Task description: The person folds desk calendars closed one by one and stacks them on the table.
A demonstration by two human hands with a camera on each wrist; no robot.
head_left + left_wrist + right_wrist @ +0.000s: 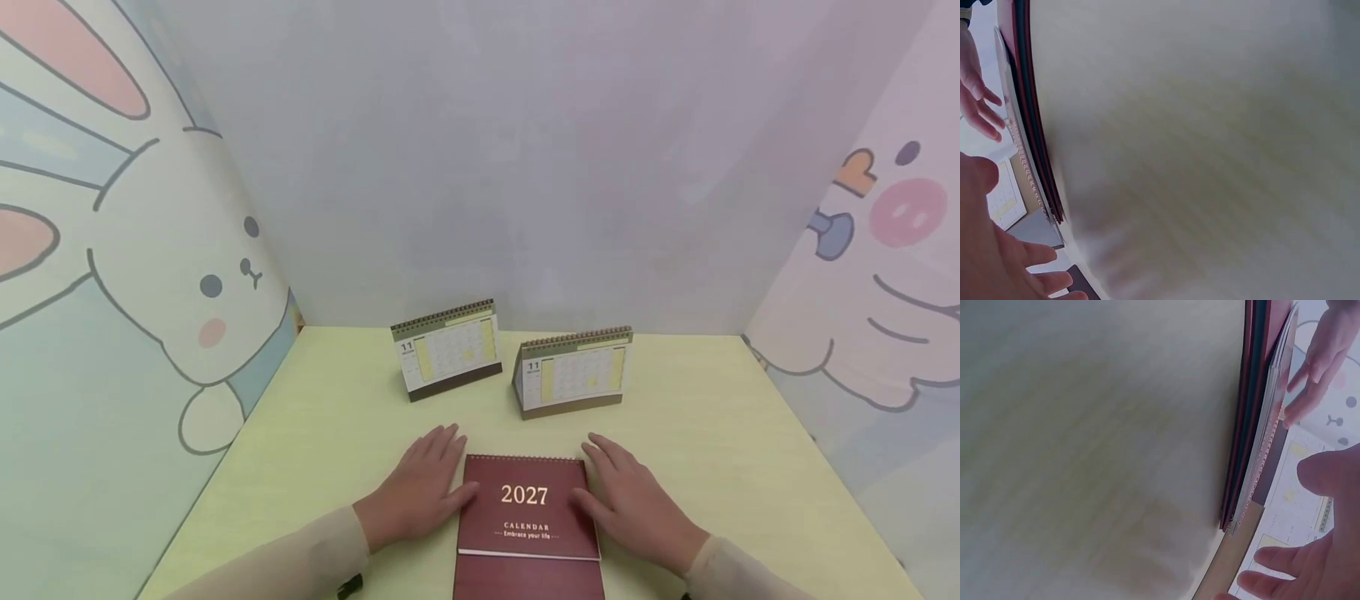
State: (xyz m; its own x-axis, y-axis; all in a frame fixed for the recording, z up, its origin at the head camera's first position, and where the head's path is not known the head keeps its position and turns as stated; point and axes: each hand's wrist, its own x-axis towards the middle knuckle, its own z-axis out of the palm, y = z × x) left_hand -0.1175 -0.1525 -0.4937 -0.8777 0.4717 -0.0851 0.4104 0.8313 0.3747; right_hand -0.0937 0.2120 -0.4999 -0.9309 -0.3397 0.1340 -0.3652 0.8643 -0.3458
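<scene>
Maroon calendar (525, 510), lower centre of frame, lying flat; likely light, stiff-covered; best held by its side edges. Left hand (412, 496), right hand (641, 510): outstretched alongside, gripping nothing.

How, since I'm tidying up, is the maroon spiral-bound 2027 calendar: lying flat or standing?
Lying flat: the maroon calendar has its cover facing up, and both wrist views show its boards stacked.
</scene>
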